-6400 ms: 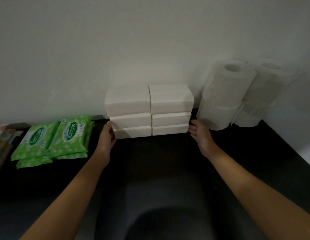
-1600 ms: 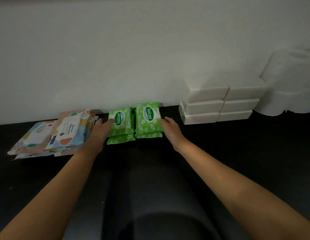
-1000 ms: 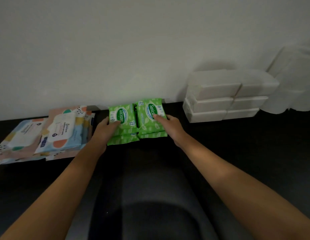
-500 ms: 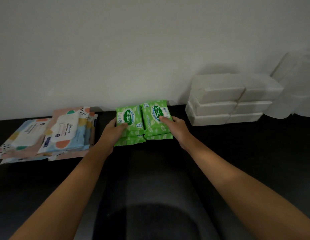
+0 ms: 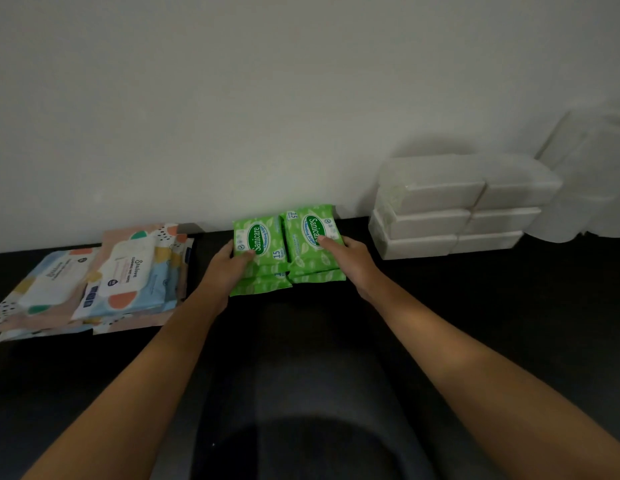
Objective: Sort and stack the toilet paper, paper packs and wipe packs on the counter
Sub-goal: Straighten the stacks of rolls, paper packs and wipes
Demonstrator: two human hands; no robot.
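Two short stacks of green Sanicare wipe packs (image 5: pixel 263 244) stand side by side against the wall on the black counter (image 5: pixel 509 306). My left hand (image 5: pixel 227 268) grips the left stack, thumb on its top pack. My right hand (image 5: pixel 350 258) grips the right green stack (image 5: pixel 310 233), thumb on top. White paper packs (image 5: pixel 450 206) sit stacked in two columns to the right. Toilet paper rolls (image 5: pixel 589 188) stand at the far right.
Patterned pastel wipe packs (image 5: pixel 125 271) lie in a loose overlapping pile at the left, another pastel pack (image 5: pixel 49 289) beside them. A white wall (image 5: pixel 267 98) backs the counter. A dark rounded shape (image 5: pixel 301 393) fills the near centre.
Both hands moved from the white paper packs to the green wipe stacks and took hold of them. In the last second the stacks shifted slightly right, toward the white packs.
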